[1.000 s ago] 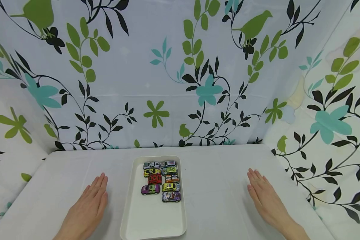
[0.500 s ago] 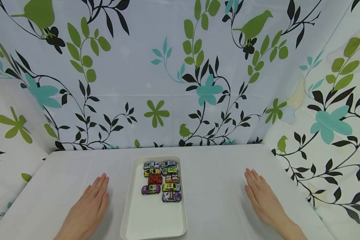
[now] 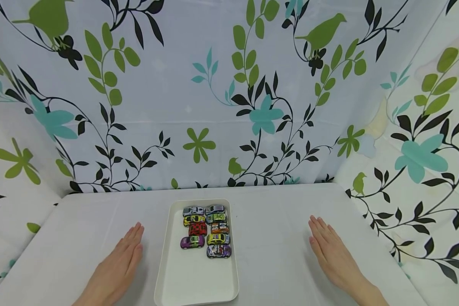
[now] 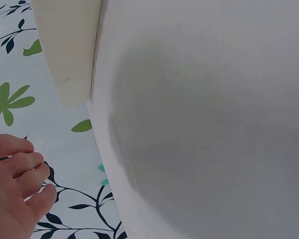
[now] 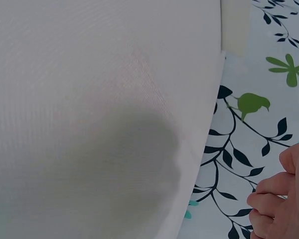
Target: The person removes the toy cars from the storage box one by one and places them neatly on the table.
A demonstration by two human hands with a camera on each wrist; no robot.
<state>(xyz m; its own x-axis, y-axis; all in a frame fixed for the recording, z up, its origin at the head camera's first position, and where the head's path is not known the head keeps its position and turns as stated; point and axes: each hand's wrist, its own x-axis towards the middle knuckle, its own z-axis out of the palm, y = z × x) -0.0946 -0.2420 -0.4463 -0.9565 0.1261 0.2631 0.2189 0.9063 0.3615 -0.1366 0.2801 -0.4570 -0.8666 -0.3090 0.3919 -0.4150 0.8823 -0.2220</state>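
At the lower left of the frame, the left hand [image 3: 112, 265] has its fingers nearly straight and close together. It holds nothing. It is beside the tray [image 3: 195, 280], not touching it.

The tray sits on the tabletop [image 3: 271, 238], a bit left of the middle at the bottom of the frame. Nine toy cars [image 3: 197, 229] are in its far half, four in the left row and five in the right. It looks like a time to wait, so good work here means calm hands and no bump to the tray. To pick one up, I would pinch it by its sides from above. The purple car [image 3: 192, 242] at the near end of the left row seems easiest, with bare tray around its near side. The ones in the middle are packed tight, so a finger could knock the next one.

At the lower right, the right hand [image 3: 338, 257] is nearly flat too, holding nothing, well apart from the tray.

Both arms are cut off by the bottom edge. I can't tell if the hands touch the tabletop. The wrist views show only part of each hand, and no cars. The small pictures on the cars are too tiny to read.
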